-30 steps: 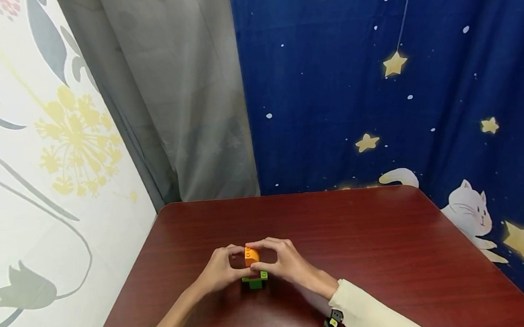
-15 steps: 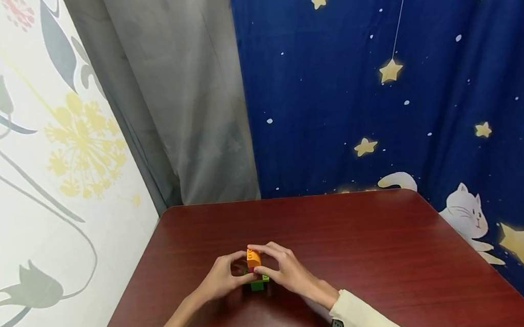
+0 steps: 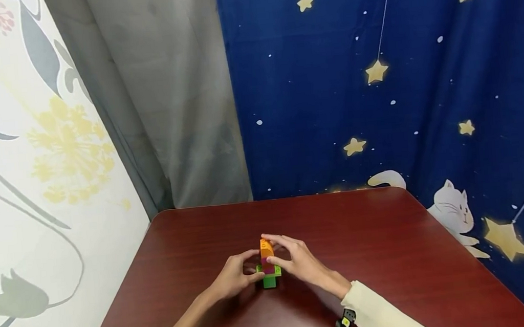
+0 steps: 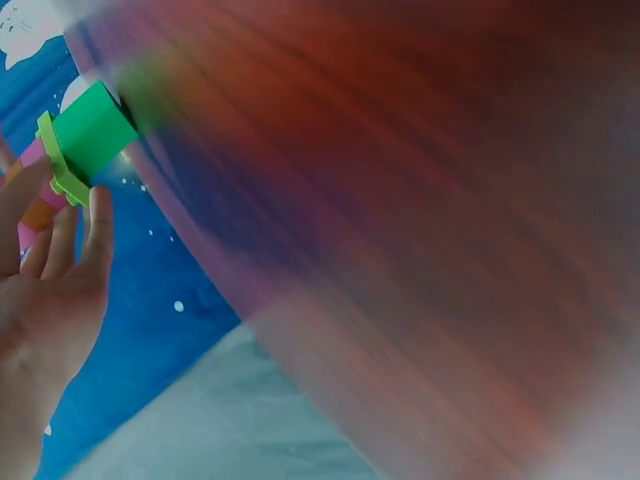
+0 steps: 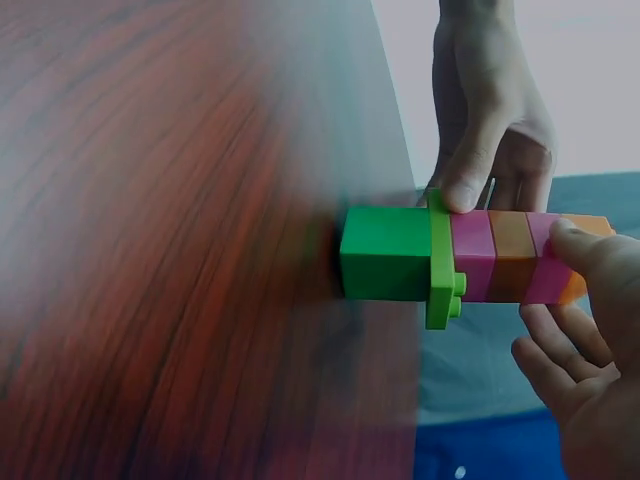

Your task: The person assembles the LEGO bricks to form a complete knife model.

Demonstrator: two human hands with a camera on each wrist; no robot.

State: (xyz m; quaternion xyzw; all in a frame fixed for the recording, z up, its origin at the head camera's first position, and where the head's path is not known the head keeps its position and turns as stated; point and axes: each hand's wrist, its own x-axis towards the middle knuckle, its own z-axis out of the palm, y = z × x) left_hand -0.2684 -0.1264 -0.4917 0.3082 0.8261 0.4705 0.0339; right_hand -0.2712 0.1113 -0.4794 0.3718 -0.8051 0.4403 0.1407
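A tower of toy building bricks [image 3: 268,265] stands upright on the table between both hands. From the bottom it has a green block [image 5: 385,253], a wider lime plate [image 5: 440,260], then pink and orange bricks in turn, with a slanted orange brick [image 3: 266,248] on top. My left hand [image 3: 234,276] holds the tower low, its thumb on the lower pink brick [image 5: 470,262] just above the lime plate. Higher up, my right hand [image 3: 302,259] has its thumb on the upper pink brick and a finger at the top brick. Its other fingers are partly hidden.
The dark red table [image 3: 194,240] reaches back to a grey curtain [image 3: 193,112] and a blue star-printed curtain [image 3: 294,104]. A white floral panel [image 3: 23,177] borders it on the left. A small black object [image 3: 345,322] is beside the right sleeve.
Both hands and the tower have shifted right in the head view. The right hand sits higher above the left, and more of the pink and orange bricks shows between them.
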